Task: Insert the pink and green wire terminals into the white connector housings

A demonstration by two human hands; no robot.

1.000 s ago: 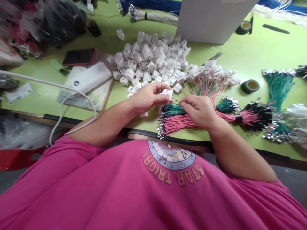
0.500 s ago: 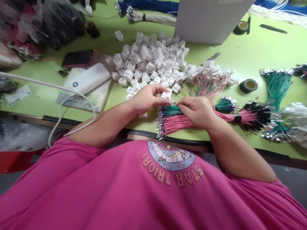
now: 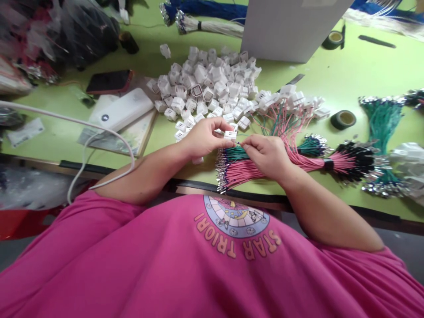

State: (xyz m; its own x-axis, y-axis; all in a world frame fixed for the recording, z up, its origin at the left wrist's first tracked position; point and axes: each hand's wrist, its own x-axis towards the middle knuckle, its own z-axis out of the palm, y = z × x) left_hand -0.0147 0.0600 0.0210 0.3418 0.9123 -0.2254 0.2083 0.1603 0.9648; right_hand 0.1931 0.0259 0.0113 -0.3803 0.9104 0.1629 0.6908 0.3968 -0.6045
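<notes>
Between the thumb and fingers of my left hand [image 3: 207, 138] is a white connector housing [image 3: 230, 134]. My right hand [image 3: 266, 154] is closed in a pinch on a thin wire [image 3: 239, 143], whose end is right at the housing's near right side; whether it has entered cannot be seen. Below my hands lies a bundle of pink wires [image 3: 240, 173] with metal terminals, and green wires [image 3: 236, 153] lie along its upper side. A heap of white connector housings [image 3: 212, 79] spreads just beyond my left hand. Housings with pink and green wires [image 3: 291, 106] attached lie beyond my right hand.
A grey-white box [image 3: 288, 31] stands at the back. On the left are a phone [image 3: 109, 81], a white power bank [image 3: 127, 108] and a white cable [image 3: 109, 126] crossing my left forearm. Tape rolls [image 3: 343, 119] and green wire bundles [image 3: 380, 119] lie right.
My right hand has shifted slightly left, bringing the wire end closer to the housing. My left hand has tilted the housing a little and still holds it.
</notes>
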